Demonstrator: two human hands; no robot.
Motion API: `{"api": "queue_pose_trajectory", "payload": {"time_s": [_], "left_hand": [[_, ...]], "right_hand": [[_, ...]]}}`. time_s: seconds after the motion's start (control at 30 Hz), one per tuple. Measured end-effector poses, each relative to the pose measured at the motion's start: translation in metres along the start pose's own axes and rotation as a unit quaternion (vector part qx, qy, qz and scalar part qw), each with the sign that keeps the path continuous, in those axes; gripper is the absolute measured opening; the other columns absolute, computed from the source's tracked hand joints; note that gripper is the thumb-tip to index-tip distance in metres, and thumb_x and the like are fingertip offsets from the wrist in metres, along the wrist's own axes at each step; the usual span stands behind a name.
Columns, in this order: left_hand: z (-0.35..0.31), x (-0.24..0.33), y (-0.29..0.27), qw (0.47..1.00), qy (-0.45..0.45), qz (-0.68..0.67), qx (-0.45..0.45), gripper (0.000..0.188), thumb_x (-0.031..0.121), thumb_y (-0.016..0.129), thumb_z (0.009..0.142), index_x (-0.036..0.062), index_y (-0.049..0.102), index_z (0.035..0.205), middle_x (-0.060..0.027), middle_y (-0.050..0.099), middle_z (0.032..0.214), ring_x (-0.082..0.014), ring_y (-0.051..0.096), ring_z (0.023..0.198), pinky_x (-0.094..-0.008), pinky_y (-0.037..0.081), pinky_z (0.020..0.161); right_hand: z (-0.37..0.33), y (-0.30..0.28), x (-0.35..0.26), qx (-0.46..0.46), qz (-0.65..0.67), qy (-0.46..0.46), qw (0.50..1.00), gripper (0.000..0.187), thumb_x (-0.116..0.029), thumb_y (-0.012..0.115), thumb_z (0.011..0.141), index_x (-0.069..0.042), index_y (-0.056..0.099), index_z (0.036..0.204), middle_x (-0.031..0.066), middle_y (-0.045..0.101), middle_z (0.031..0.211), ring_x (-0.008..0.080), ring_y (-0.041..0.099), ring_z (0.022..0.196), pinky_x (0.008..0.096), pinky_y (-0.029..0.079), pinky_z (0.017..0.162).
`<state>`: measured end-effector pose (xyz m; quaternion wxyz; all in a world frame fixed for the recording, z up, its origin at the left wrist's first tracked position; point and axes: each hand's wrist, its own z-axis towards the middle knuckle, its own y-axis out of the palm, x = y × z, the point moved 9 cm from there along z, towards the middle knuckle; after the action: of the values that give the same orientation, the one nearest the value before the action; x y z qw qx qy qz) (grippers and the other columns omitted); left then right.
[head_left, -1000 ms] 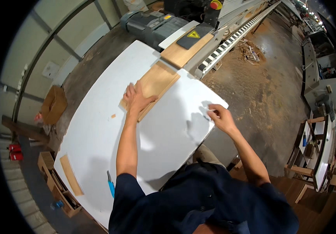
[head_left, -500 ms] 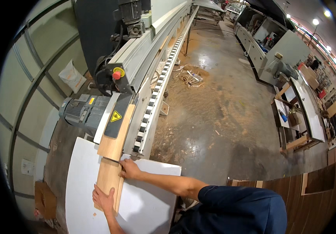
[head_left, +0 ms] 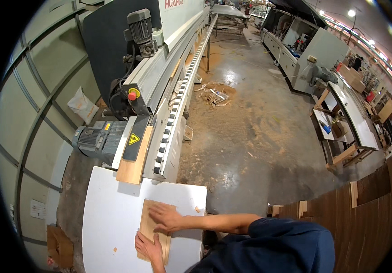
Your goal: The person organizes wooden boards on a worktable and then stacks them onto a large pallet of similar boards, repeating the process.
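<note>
A light wooden board (head_left: 145,223) lies at a slight tilt on the white tabletop (head_left: 109,214). A second layer or edge shows along its lower right side. My left hand (head_left: 149,246) holds the near part of the board, fingers over its left edge and thumb apart on top. Flat across the far part rests my right hand (head_left: 165,217), its fingers stretched out and slightly blurred. Another light wooden board (head_left: 132,170) juts from the end of the long machine, beneath a dark plate with a yellow warning triangle (head_left: 134,139).
The grey machine (head_left: 148,93) carries a red stop button (head_left: 133,94) and a motor (head_left: 98,139). Its roller track (head_left: 177,102) runs away along its right side. Wood scraps (head_left: 214,94) and sawdust lie on the floor. At right stands a workbench (head_left: 348,113); dark panels (head_left: 323,207) are nearer.
The board under my hands has come back from the machine's end, toward me and to the right. My right hand has gone from pinching its far corner to lying flat on it.
</note>
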<state>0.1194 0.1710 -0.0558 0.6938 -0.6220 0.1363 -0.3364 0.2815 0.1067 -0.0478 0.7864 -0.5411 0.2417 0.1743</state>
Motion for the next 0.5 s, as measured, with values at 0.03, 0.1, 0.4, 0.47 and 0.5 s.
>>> {"api": "queue_pose_trajectory", "payload": {"time_s": [0.03, 0.1, 0.4, 0.47, 0.5], "left_hand": [[-0.002, 0.001, 0.003, 1.0, 0.0, -0.003, -0.005, 0.086, 0.044, 0.069, 0.078, -0.002, 0.033, 0.141, -0.0205, 0.046, 0.128, -0.0363, 0.039, 0.12, -0.0482, 0.028, 0.103], [-0.002, 0.007, 0.002, 1.0, -0.002, -0.005, -0.013, 0.083, 0.041, 0.067, 0.081, -0.0028, 0.033, 0.141, -0.0201, 0.045, 0.129, -0.0362, 0.039, 0.121, -0.0479, 0.028, 0.103], [-0.006, 0.0, -0.008, 0.998, -0.019, -0.016, -0.065, 0.111, 0.05, 0.08, 0.062, -0.002, 0.026, 0.145, -0.0229, 0.038, 0.137, -0.0387, 0.034, 0.125, -0.0493, 0.025, 0.105], [-0.004, 0.016, -0.005, 0.996, 0.032, 0.059, -0.058, 0.123, 0.052, 0.083, 0.054, -0.0014, 0.021, 0.146, -0.0257, 0.033, 0.138, -0.0397, 0.032, 0.125, -0.0501, 0.023, 0.107], [-0.001, 0.031, 0.0, 0.992, 0.064, 0.091, -0.055, 0.129, 0.054, 0.085, 0.05, -0.0011, 0.019, 0.146, -0.0271, 0.031, 0.138, -0.0403, 0.031, 0.125, -0.0505, 0.022, 0.108]], "right_hand": [[0.009, 0.013, -0.005, -0.03, -0.026, -0.016, 0.999, 0.078, -0.054, 0.049, 0.091, 0.005, 0.035, 0.14, 0.0236, 0.031, 0.148, 0.0384, 0.026, 0.14, 0.0487, 0.02, 0.115], [0.02, 0.031, -0.017, -0.088, -0.074, -0.051, 0.992, 0.082, -0.059, 0.038, 0.094, 0.005, 0.029, 0.144, 0.0227, 0.024, 0.153, 0.036, 0.017, 0.144, 0.0479, 0.013, 0.118], [0.063, -0.011, 0.062, -0.088, -0.052, 0.171, 0.98, 0.076, -0.054, 0.036, 0.096, 0.003, 0.029, 0.145, 0.0204, 0.029, 0.151, 0.0354, 0.02, 0.143, 0.0515, 0.015, 0.115], [0.053, -0.024, 0.095, -0.016, -0.047, 0.163, 0.985, 0.067, -0.049, 0.04, 0.096, 0.002, 0.037, 0.14, 0.0208, 0.038, 0.144, 0.0366, 0.03, 0.137, 0.0495, 0.022, 0.112], [0.04, -0.035, 0.114, 0.024, -0.055, 0.149, 0.987, 0.062, -0.045, 0.043, 0.096, 0.002, 0.043, 0.136, 0.0207, 0.044, 0.139, 0.037, 0.035, 0.132, 0.0482, 0.025, 0.11]]}}
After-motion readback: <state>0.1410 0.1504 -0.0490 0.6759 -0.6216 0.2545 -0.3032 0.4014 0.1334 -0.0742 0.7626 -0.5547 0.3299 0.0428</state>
